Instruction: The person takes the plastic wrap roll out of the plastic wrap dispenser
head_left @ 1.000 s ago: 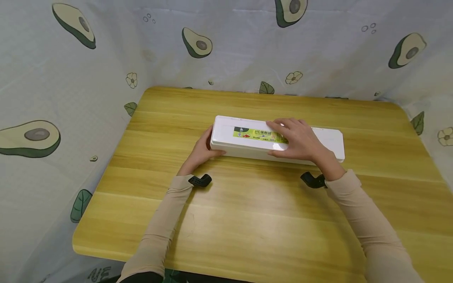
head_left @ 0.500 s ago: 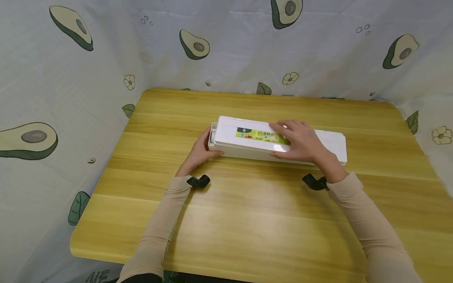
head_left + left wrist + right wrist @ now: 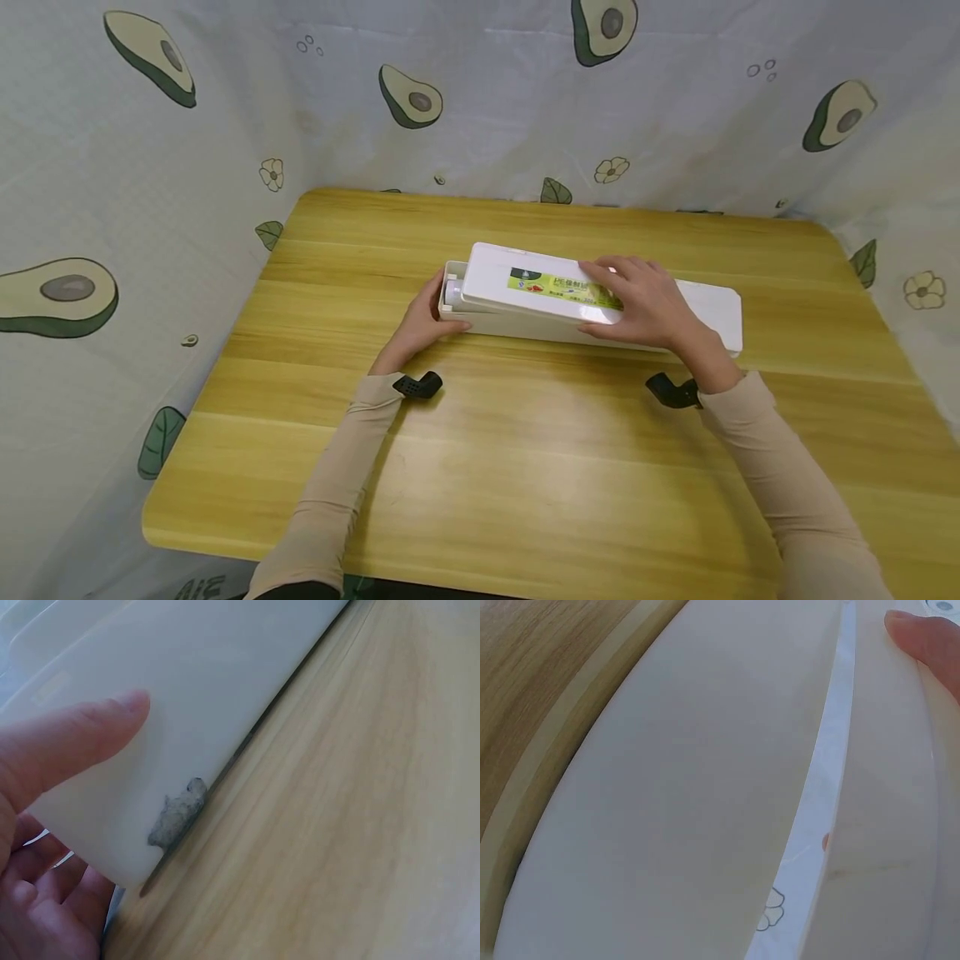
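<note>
A long white cling film box lies on the table, its base partly uncovered at the left end. There the white end of a roll shows inside. My left hand grips that end, thumb on the front wall, fingers round the far side. Its white lid, with a yellow-green label, sits tilted, left end raised. My right hand holds the lid across its width right of the middle, covering part of the label. In the right wrist view a gap runs between lid and base.
The wooden table stretches around the box on all sides. A white curtain with avocado prints hangs behind and at the sides. A grey patch is stuck low on the base's wall. Black wrist cameras sit on both wrists.
The lid has risen at its left end and shifted right with my right hand, uncovering the box's left end and the roll inside. My left hand has stayed on the base.
</note>
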`<state>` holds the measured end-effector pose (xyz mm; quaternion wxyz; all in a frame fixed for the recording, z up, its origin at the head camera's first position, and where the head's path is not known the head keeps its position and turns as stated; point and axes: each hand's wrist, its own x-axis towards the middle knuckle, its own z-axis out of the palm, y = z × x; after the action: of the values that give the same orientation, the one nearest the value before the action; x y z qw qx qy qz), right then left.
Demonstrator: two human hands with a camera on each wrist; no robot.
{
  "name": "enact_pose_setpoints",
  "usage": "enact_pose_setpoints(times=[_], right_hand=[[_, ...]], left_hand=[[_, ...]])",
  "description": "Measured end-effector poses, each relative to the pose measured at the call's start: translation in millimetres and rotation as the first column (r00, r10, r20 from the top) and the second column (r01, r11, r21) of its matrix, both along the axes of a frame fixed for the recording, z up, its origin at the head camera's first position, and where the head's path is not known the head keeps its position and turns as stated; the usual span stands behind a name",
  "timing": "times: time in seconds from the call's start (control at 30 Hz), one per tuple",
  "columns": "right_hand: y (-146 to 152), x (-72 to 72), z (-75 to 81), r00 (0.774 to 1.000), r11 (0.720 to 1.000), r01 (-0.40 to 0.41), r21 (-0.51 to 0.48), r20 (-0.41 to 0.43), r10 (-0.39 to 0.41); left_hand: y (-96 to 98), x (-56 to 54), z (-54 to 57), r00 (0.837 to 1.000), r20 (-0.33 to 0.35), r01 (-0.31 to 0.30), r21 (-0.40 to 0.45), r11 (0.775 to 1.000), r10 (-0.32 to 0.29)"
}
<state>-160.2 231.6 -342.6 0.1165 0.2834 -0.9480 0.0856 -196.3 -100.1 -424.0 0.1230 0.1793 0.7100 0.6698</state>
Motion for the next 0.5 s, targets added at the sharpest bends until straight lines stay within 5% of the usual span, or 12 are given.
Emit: enact_pose_setpoints(times=[0.23, 0.5], right_hand=[[3.9, 2.8, 2.6, 1.0, 1.0, 0.025, 0.003, 0.011, -0.025], [10.7, 5.3, 0.8, 1.0, 1.0, 0.016, -0.004, -0.023, -0.016]], left_hand=[[1.4, -9.9, -17.0, 1.0, -0.02, -0.012, -0.025, 1.0, 0.012], [0.9, 0.5, -1.9, 1.0, 0.025, -0.01, -0.031, 0.999, 0.011]])
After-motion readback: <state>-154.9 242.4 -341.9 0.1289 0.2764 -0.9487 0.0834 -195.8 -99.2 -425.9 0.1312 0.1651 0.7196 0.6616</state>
